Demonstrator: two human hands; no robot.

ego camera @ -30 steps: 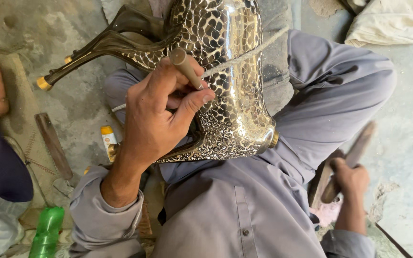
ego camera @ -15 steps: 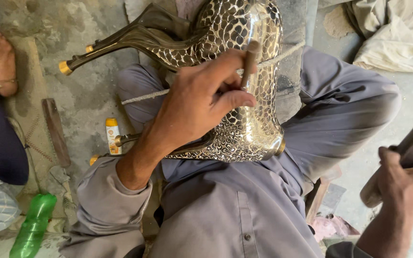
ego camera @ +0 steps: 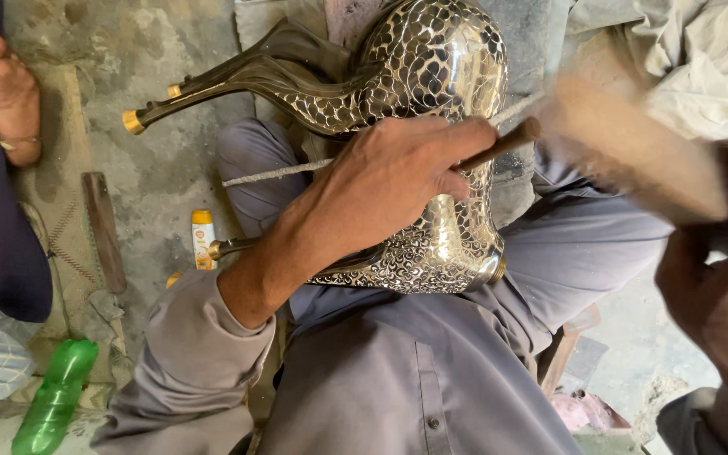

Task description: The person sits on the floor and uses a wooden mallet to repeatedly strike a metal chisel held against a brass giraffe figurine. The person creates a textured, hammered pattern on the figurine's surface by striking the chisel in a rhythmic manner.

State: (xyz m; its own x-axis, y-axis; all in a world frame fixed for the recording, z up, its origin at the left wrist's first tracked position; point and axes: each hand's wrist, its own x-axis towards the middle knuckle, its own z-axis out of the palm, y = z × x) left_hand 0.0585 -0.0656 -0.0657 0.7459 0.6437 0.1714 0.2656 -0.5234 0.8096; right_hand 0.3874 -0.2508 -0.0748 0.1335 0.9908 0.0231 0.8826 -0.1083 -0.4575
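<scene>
Left hand (ego camera: 398,181): closed around a thin wooden-handled punch (ego camera: 499,145); fingers wrapped, thumb on top. I judge the grip is set to keep the tip steady against the metal.
Right hand (ego camera: 722,295): raised at the right edge, closed on a blurred wooden mallet or hammer handle (ego camera: 625,147); I cannot make out the head.
Work piece: a chased metal ewer (ego camera: 431,76) lying on its side across my lap, directly under the left hand. Its patterned belly faces up, probably so the surface meets the tool squarely.
Spout (ego camera: 212,93): long and curved, pointing away to the left of the left hand, clear of the working area.
Support: grey-clad legs (ego camera: 600,244) cradle the vessel, which looks like a way to stop it rolling.
Thin rod (ego camera: 275,173): runs beneath the left wrist, purpose unclear.
Floor, left of my left arm: small yellow-capped tube (ego camera: 203,236), flat file-like bar (ego camera: 103,232), green plastic bottle (ego camera: 56,396).
Other person: a bare foot (ego camera: 12,97), far left, well apart.
</scene>
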